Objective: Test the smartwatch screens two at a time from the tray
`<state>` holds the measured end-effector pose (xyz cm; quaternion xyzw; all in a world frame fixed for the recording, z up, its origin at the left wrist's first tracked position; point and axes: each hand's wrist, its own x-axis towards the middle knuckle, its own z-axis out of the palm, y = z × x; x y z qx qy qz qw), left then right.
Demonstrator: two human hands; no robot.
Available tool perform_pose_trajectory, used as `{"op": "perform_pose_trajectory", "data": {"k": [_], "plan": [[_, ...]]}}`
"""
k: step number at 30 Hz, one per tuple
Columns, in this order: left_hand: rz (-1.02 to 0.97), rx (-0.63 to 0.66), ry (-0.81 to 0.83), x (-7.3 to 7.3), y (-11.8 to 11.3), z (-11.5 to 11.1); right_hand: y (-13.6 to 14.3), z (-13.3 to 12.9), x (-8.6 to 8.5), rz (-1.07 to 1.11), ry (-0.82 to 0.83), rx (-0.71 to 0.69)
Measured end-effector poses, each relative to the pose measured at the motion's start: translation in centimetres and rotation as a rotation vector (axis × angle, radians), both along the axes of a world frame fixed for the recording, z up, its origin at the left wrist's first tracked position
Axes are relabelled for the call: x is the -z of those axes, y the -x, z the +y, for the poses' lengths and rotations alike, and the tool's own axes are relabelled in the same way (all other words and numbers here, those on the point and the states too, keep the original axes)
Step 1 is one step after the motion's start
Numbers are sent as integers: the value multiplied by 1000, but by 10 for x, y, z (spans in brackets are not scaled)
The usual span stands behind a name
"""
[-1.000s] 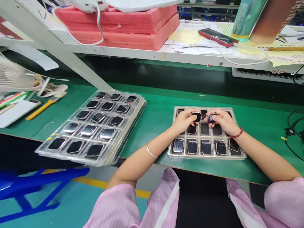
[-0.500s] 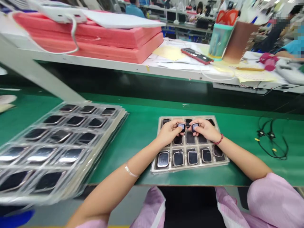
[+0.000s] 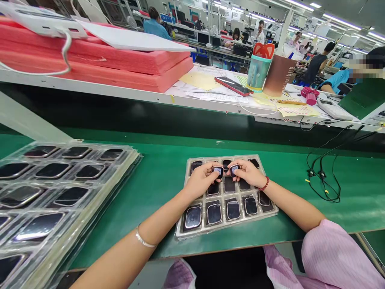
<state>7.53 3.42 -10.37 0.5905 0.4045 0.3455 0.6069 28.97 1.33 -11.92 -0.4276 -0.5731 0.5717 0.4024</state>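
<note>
Okay, left hand (image 3: 201, 180) pinches a lit watch unit (image 3: 217, 171), right hand (image 3: 248, 172) a second unit (image 3: 234, 170), both just above the tray (image 3: 210, 229) beneath them. Best grip edges only, thumbs clear of the screens.

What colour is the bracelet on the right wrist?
Red; the bracelet shows best in the head view.

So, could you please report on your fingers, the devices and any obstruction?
Left fingers gripping one lit device; right fingers gripping a second device. Loaded tray beneath both. Black cables off to the right, apart from tray.
</note>
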Motion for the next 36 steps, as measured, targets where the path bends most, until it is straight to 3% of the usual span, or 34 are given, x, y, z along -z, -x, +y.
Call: {"op": "perform_pose_trajectory", "data": {"k": [14, 23, 28, 36], "plan": [[28, 23, -20, 1, 0, 0, 2, 0, 0, -46, -7, 11], [-109, 7, -105, 19, -2, 2, 0, -5, -1, -45, -89, 40], [-23, -21, -204, 21, -2, 2, 0, -6, -1, -65, -107, -14], [-63, 25, -88, 20, -1, 2, 1, -8, -5, -132, -152, 22]]}}
